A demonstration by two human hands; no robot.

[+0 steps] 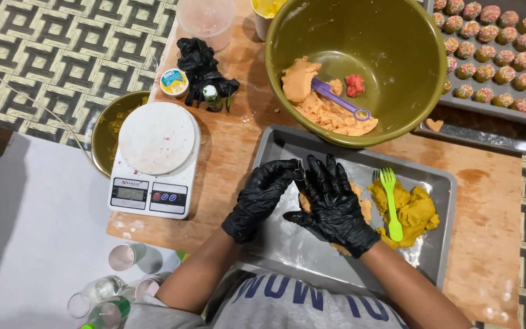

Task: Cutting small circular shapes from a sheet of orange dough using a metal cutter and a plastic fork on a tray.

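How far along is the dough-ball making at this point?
Done: rows of sprinkle-coated balls fill the far tray. In hand: the left hand and right hand, in black gloves, work an orange dough piece over the near tray. Left: dough in the green bowl and a yellow lump.

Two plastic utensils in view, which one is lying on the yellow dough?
The green fork, resting on the yellow dough in the grey tray beside the right hand. The purple scoop lies in the olive bowl on orange dough instead.

wooden board (488, 201), metal tray (275, 143), scale (153, 158), bowl (409, 67)
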